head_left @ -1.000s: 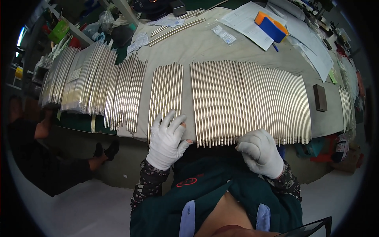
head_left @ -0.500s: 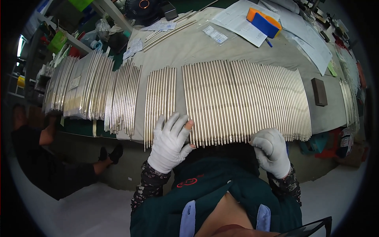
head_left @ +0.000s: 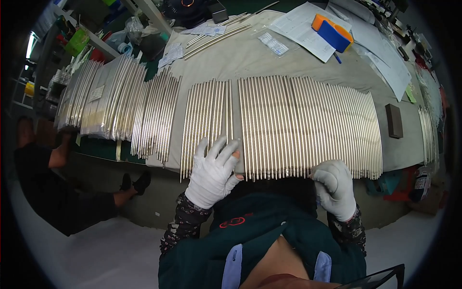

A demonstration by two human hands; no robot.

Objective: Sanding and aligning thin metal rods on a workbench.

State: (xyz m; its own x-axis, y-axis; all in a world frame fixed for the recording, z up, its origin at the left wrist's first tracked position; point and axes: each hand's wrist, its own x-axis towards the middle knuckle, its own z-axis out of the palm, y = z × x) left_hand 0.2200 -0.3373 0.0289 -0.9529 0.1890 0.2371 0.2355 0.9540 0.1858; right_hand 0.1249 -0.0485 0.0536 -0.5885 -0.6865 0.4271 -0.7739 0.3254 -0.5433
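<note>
A wide row of slim metal rods (head_left: pixel 308 125) lies side by side on the cloth-covered table in front of me. Left of it, across a narrow gap, is a smaller group of rods (head_left: pixel 204 115), with a single rod (head_left: pixel 230 108) along its right side. My left hand (head_left: pixel 211 173), in a white glove with bare thumb and index tips, rests open with fingers spread over the near ends of the smaller group. My right hand (head_left: pixel 335 189), also gloved, is curled closed at the near ends of the wide row. Whatever its fingers may pinch is hidden.
Further left lie more loose rods (head_left: pixel 156 115) and plastic-wrapped rod bundles (head_left: pixel 108 101). A dark block (head_left: pixel 393 120) sits right of the row. Papers (head_left: pixel 303 29) and an orange-and-blue holder (head_left: pixel 332 32) are at the back. Another person's legs (head_left: pixel 53 188) show at lower left.
A single rod has shifted left from the wide row's edge to beside the smaller group. My left hand remains spread there; my right stays curled. The whole view has shifted slightly.
</note>
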